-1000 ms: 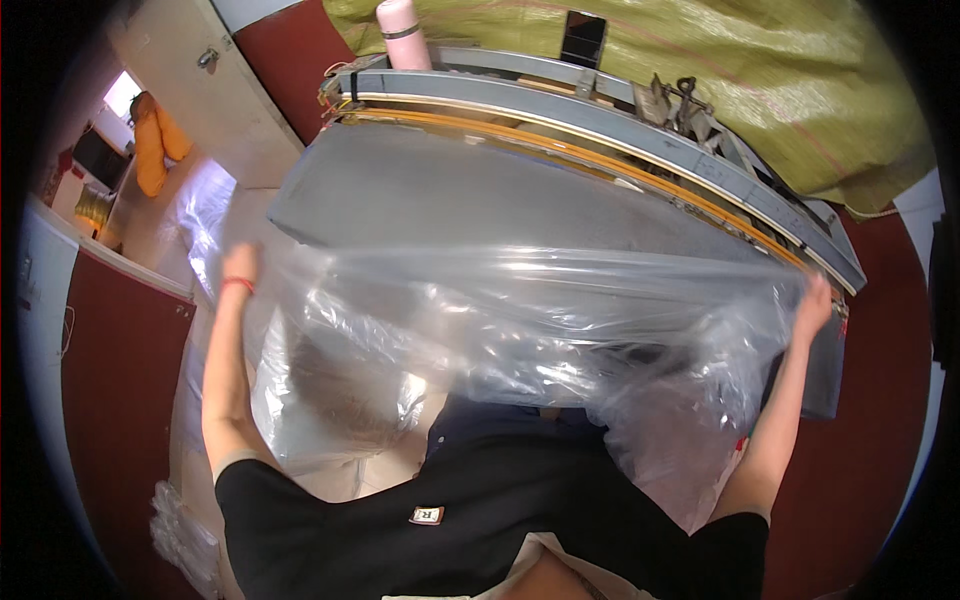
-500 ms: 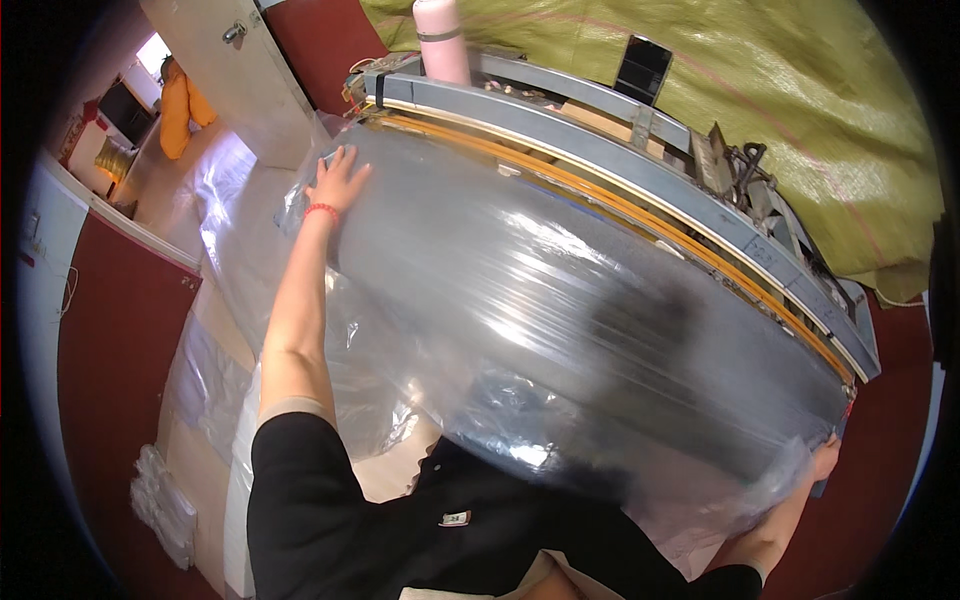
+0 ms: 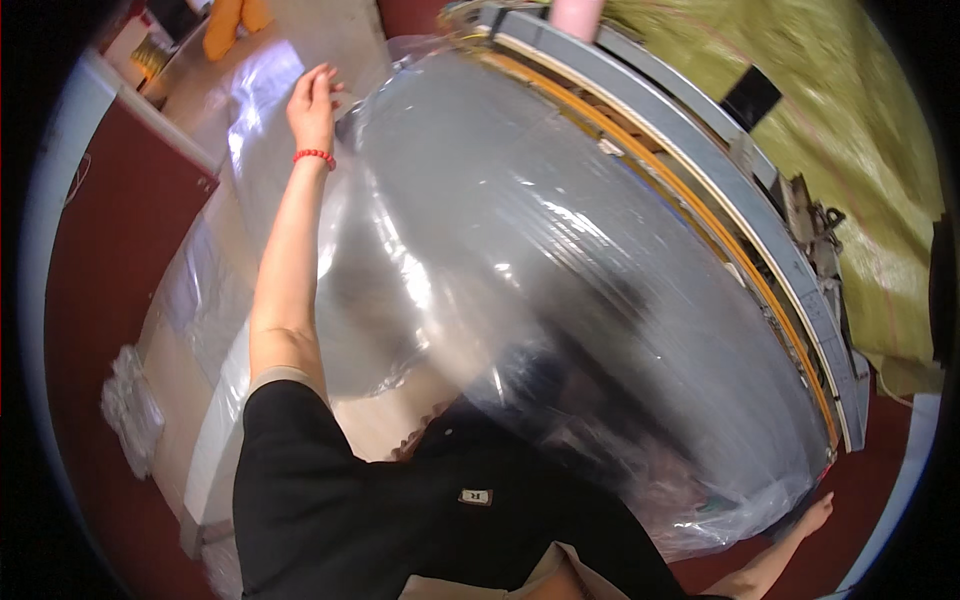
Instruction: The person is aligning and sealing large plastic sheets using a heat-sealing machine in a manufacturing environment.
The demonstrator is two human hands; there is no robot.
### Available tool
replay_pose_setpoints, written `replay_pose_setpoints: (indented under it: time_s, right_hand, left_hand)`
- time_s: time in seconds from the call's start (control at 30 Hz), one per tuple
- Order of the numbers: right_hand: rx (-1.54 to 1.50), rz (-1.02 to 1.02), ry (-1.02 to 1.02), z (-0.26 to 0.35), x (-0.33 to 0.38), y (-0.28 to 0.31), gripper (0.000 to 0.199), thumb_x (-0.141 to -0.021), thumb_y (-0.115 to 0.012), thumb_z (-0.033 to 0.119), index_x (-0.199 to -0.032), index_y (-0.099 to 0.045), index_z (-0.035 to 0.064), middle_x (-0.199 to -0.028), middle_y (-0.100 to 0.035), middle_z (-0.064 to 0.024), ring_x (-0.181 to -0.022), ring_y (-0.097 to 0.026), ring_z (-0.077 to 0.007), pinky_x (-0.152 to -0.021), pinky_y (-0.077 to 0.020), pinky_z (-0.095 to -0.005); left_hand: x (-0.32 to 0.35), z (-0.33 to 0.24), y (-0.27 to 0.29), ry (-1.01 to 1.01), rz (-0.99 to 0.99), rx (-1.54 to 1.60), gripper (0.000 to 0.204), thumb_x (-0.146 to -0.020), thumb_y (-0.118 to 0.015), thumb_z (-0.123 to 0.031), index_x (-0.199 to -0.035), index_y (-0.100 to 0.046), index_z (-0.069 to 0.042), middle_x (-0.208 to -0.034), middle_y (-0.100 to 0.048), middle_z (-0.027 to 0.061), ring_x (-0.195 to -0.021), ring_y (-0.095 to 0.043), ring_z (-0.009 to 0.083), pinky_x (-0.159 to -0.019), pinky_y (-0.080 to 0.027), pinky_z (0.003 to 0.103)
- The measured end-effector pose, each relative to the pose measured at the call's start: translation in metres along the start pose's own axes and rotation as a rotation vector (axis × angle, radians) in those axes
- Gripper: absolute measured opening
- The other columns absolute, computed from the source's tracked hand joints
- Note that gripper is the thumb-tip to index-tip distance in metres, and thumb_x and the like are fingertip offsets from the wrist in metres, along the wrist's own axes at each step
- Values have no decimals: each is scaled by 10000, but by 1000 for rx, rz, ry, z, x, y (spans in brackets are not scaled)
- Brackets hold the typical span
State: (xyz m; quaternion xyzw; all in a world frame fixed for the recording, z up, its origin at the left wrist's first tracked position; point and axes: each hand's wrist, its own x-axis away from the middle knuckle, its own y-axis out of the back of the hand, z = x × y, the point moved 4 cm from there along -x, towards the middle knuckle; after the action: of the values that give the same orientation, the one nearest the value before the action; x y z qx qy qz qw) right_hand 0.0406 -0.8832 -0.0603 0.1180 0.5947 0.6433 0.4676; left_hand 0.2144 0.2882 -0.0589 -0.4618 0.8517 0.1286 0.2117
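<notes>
A wide sheet of clear plastic film (image 3: 470, 190) bulges over the bench in front of me, shiny and wrinkled. My left hand (image 3: 312, 108), with a red bead bracelet (image 3: 314, 157) at the wrist, is raised beside the film's far left edge. Its fingers are loosely stretched, and nothing shows in them. At the lower right, my right hand (image 3: 818, 513) is just outside the film's bunched near right corner. Its fingers look curled closed; whether anything thin is between them is hidden.
Along the film's far side runs a long grey metal frame (image 3: 680, 170) with an orange strip (image 3: 640, 148). Behind it are a pink bottle (image 3: 577, 15), a dark phone-like slab (image 3: 750, 97) and a yellow-green woven sheet (image 3: 840, 130). Crumpled plastic (image 3: 132, 410) lies at left.
My left hand has come off the film's surface and moved beyond its left edge. My right hand has moved lower, away from the corner. The film has puffed up, and the view has turned.
</notes>
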Motion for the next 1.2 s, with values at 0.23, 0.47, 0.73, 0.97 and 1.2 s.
replay_pose_setpoints:
  time_s: [0.23, 0.47, 0.73, 0.97, 1.2]
  right_hand:
    - [-489, 135, 174, 49, -29, -52, 447, -820, -558, 384, -990, -530, -28, -909, -563, -105, -805, -535, -174, -692, -445, -258]
    - [-464, 143, 713, 237, 26, -14, 329, -861, -533, 228, -1068, -493, -25, -1028, -534, -96, -881, -513, -172, -790, -413, -262]
    - [-814, 625, 1062, 530, 300, 72, 111, -830, -543, 83, -901, -576, 4, -843, -568, -21, -789, -512, -79, -714, -412, -207]
    - [-1369, 1494, 1403, 627, 538, 174, 416, -698, -683, 127, -1083, -546, 50, -1027, -574, -66, -926, -545, -139, -780, -452, -281]
    - [-991, 2110, 1744, 564, 591, 186, 367, -691, -695, 240, -1000, -584, 78, -785, -604, -37, -722, -560, -126, -682, -448, -281]
  left_hand:
    - [122, 235, 147, -631, 350, -1051, 207, -794, -484, -110, -954, -596, -40, -940, -596, 173, -829, -571, 349, -696, -449, 426]
    - [124, 152, 230, 166, 9, -964, 126, -802, -512, -107, -871, -596, -43, -840, -594, 165, -769, -582, 289, -678, -456, 352]
    - [97, -99, 173, -288, 116, -25, 57, -836, -474, -4, -862, -524, -12, -879, -543, 32, -814, -541, 108, -696, -420, 229]
    - [157, -255, 74, -741, 654, -78, 128, -743, -539, 81, -824, -515, -15, -869, -542, 102, -778, -540, 157, -662, -446, 258]
    - [129, -298, 81, -581, 297, 172, 37, -886, -436, -53, -891, -463, -29, -781, -563, 85, -708, -520, 121, -648, -428, 240]
